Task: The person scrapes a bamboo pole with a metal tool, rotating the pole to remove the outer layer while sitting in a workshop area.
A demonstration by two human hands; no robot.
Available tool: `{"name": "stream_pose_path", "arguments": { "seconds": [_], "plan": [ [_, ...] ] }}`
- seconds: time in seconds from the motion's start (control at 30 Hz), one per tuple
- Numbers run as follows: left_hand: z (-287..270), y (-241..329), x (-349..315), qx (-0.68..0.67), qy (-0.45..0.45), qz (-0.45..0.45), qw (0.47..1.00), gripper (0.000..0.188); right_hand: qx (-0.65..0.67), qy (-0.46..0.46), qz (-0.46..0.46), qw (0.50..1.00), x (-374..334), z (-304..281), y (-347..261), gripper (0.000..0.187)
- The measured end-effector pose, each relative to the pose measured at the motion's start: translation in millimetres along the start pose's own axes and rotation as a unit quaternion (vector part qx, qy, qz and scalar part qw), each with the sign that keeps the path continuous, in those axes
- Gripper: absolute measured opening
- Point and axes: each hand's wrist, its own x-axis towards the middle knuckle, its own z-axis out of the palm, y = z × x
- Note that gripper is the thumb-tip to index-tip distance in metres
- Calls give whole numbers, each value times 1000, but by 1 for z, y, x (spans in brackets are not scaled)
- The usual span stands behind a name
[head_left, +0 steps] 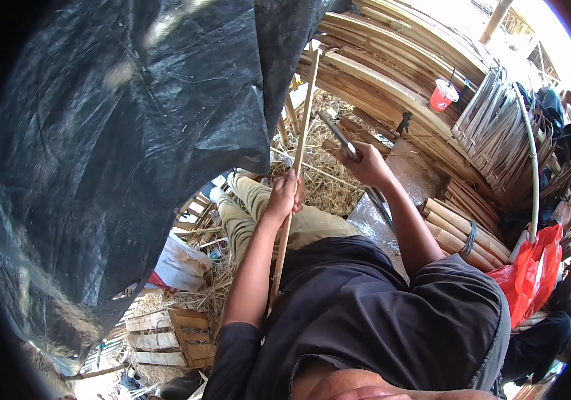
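My left hand (285,193) is closed round a long, thin bamboo strip (306,113). The strip slants from beside my torso up past my legs, its far end near the edge of the dark plastic sheet. To the right, my right hand (369,165) grips a knife (337,132) with a narrow grey blade pointing away from me, apart from the strip. A dark rod (380,207) below my right forearm lines up with the knife; I cannot tell whether it is its handle.
A black plastic sheet (132,133) hangs on the left. Stacked bamboo slats (392,73) carry a red cup (443,97). Tied bamboo pieces (462,230) and a red plastic bag (532,273) are at right. Straw (329,177) covers the ground; a slatted wooden crate (172,337) stands lower left.
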Motion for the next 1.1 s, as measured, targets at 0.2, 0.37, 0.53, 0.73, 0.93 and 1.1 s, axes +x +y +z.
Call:
{"name": "stream_pose_path", "arguments": {
  "seconds": [0.2,0.37,0.53,0.73,0.93,1.1],
  "plan": [
    [24,-6,8,-31,-70,-56,995,42,-35,66,-53,996,7,10,-19,28],
    [24,-27,33,9,-75,-84,994,42,121,78,40,989,21,29,4,28],
    [19,-48,44,-71,-86,-139,984,44,36,58,98,993,28,19,32,37],
    [24,-54,43,-66,-86,-158,982,44,86,7,137,987,28,29,50,42],
    [16,-59,38,-68,-75,-169,980,43,115,13,169,979,33,41,47,43],
    [16,-56,30,-53,-49,-171,983,41,107,9,143,984,31,49,45,34]
  ]
}}
